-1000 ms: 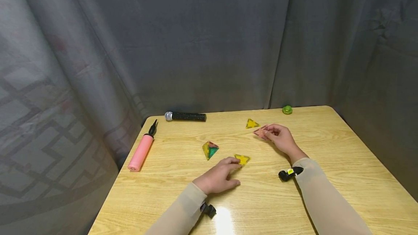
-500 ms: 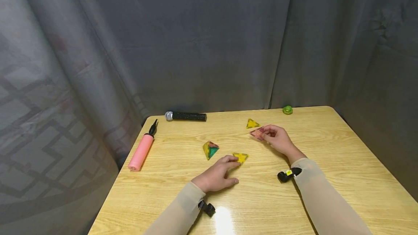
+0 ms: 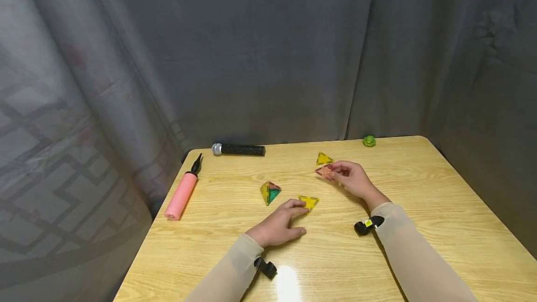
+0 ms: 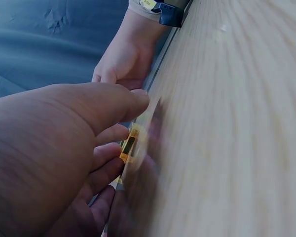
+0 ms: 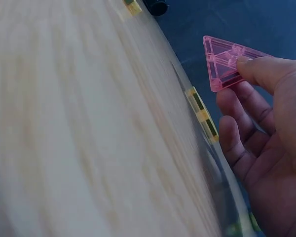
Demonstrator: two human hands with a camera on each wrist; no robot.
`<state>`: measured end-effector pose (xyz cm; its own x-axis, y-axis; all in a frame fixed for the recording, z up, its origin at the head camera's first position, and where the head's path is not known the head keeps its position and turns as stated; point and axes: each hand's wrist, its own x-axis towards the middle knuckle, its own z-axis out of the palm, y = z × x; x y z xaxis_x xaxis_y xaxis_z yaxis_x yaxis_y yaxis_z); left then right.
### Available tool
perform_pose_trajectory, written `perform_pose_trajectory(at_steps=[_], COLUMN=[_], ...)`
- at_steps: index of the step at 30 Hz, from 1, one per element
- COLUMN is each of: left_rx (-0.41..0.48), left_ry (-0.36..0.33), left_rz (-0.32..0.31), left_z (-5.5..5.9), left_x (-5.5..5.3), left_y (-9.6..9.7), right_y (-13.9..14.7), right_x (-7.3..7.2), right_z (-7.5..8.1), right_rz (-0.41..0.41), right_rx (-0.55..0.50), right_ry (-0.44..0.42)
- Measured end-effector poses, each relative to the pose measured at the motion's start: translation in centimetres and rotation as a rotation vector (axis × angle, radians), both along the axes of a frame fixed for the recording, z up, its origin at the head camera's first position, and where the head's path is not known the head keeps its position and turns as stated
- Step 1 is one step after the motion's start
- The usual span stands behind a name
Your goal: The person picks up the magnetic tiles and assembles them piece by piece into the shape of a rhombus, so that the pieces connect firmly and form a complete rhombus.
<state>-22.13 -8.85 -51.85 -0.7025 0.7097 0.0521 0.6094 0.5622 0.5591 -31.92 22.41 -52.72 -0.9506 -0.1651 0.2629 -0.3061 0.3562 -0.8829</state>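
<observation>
My right hand pinches a translucent pink triangular magnetic tile between thumb and fingers, lifted off the table in the right wrist view. Just beyond it a yellow triangular tile lies flat. My left hand rests with its fingertips on another yellow triangular tile, thumb spread apart; its fingers partly cover that tile. Left of this tile stands a small pyramid of tiles, with yellow, green and red faces showing.
On the wooden table, a pink hand pump with a black nozzle lies at the left. A black microphone lies along the back edge. A small green object sits at the back right. Grey curtains hang behind.
My right hand has moved a little to the left with the pink tile. My left hand and the yellow tile under its fingertips have shifted slightly left and away from me.
</observation>
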Motion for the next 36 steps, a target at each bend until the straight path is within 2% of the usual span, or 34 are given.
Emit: perform_pose_trajectory(at_steps=[9,26,36], left_rx=[0.004,0.001,0.002], left_ry=[0.02,0.013,0.005], left_rz=[-0.002,0.004,0.001], left_z=[0.2,-0.2,0.1], left_x=[0.1,-0.1,0.0], left_y=[0.1,0.0,0.0], right_y=[-1.0,-1.8,-3.0], right_x=[0.2,0.4,0.7], right_z=[0.3,0.6,0.8], right_rz=[0.023,0.072,0.158], right_rx=[0.067,0.066,0.105], right_ry=[-0.008,-0.031,-0.03])
